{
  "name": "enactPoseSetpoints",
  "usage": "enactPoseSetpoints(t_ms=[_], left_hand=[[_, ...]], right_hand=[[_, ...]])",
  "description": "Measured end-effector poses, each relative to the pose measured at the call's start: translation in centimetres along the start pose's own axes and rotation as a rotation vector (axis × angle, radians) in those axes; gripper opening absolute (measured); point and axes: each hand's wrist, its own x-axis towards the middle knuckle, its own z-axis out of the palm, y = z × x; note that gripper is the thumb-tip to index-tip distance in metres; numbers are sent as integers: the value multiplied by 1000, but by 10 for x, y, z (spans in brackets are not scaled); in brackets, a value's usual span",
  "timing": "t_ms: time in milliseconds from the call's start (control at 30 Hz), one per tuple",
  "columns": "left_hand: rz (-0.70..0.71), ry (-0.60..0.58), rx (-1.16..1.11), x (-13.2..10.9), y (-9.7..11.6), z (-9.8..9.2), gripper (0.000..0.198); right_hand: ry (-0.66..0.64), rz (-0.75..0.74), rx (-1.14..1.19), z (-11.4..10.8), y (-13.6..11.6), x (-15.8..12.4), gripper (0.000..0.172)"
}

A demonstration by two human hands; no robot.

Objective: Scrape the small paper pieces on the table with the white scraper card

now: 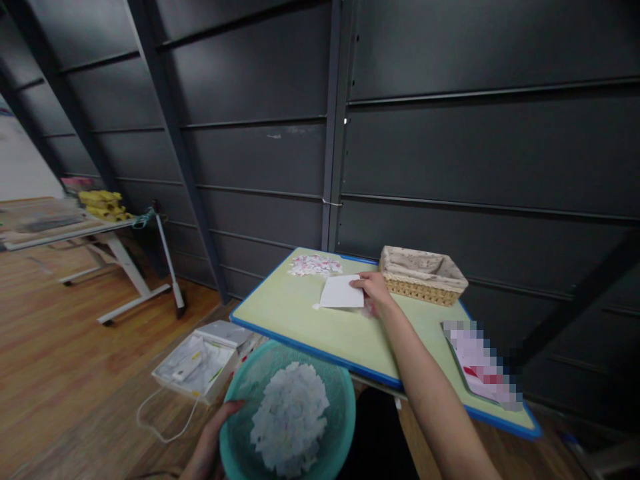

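Observation:
My left hand point(223, 423) grips the left rim of a green mesh basket point(343, 393), thumb over the edge. Inside the basket lies a heap of small whitish paper-like pieces point(290, 423). Over the yellow-green table point(280, 307), my right hand point(373, 288) pinches the right side of a white card point(341, 293). A few small pieces point(370, 308) show beside and below that hand. Behind the card, a flat spread of white and pinkish pieces point(315, 265) lies near the table's far left corner.
A wicker basket with a cloth liner point(425, 287) stands at the table's back right. Near the right edge lies a flat, partly blurred tray-like item point(477, 367). On the floor at left is an open white box point(195, 363) with a cord. Another table point(65, 230) stands farther left.

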Motion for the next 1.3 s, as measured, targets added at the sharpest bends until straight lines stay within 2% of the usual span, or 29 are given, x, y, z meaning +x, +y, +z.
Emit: enactPoseSetpoints(t_ms=[300,500,567,667,767,933,1133,1300], left_hand=[[20,-22,4,5,-2,-5,13],[-7,19,5,3,-2,0,13],[-4,21,-7,4,-2,-1,11],[4,25,6,5,-3,-3,11],[15,21,45,4,-2,-3,12],[21,6,24,3,-1,-1,10],[2,22,4,-2,0,4,26],[-34,-4,0,2,-2,-2,30]], right_hand=[[-24,-31,-44,-1,2,3,17],[172,-108,-157,-16,12,17,16],[194,-102,-208,-18,13,19,17],[98,-58,-203,-16,13,17,20],[0,-45,-104,-11,10,13,23],[14,-50,11,-4,2,5,21],[32,-48,-85,-2,-1,1,16],[31,-54,-71,-4,1,4,16]])
